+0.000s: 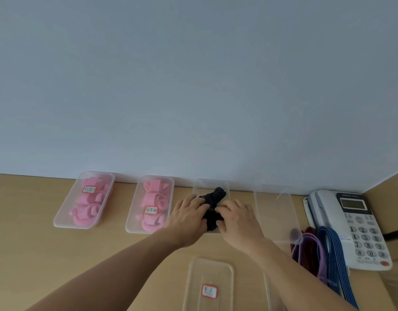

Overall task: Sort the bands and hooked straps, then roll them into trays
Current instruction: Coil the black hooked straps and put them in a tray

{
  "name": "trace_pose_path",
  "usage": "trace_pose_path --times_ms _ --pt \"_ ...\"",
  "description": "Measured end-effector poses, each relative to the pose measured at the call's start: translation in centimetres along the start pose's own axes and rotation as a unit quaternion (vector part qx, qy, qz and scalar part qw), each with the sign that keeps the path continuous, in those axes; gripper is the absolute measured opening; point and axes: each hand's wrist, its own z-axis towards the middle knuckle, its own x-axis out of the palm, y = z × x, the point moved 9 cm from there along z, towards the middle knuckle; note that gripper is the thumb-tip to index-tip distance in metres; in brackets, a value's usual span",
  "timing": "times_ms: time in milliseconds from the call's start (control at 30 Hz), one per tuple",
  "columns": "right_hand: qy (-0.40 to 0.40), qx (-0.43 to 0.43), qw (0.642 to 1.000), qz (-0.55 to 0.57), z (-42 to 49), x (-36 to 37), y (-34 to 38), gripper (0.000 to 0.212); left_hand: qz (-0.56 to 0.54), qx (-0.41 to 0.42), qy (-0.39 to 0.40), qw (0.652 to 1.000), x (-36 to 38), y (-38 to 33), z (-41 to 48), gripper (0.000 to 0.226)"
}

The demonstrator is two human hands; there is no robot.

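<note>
Pale wooden surface (31, 232): spans the lower frame. White corded desk telephone (350, 225), right edge: keypad digits legible, but I read no brand.

Clear plastic tray (210, 182), centre frame against the wall: holds the bundle of black elastic bands (213, 198).

Left hand (189, 217) and right hand (238, 217): fingers of both are curled into that bundle, grasping it. I judge it soft, light and floppy, so I would gather the whole wad at its middle.

Red-bordered label (209, 291), lower centre: handwriting illegible.

Light wooden table (31, 243), clear trays (63, 217) along the wall, labelled lid (193, 277) nearer, white telephone (323, 209), loose straps (330, 243)
</note>
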Motion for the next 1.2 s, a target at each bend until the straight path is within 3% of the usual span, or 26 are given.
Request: trace_pose_path --times_ms 333,667,900,1200 --pt "-0.044 0.076 0.994 0.06 -4.2 -3.5 2.3 0.037 -0.13 0.013 -0.018 0.991 -2.7 -0.2 -4.0 0.043" --pt "0.09 0.262 0.959 0.064 -12.4 3.0 4.4 0.041 -0.126 0.052 0.06 0.989 1.5 0.7 -10.4 0.043" --pt "0.138 0.432 0.888 0.076 -16.3 6.8 5.3 0.084 -0.124 0.038 0.11 0.985 3.8 2.2 -13.4 0.045" --pt "0.117 0.511 0.841 0.132 -16.7 7.3 4.5 0.104 -0.157 -0.006 0.146 0.977 3.7 2.6 -13.2 0.049"
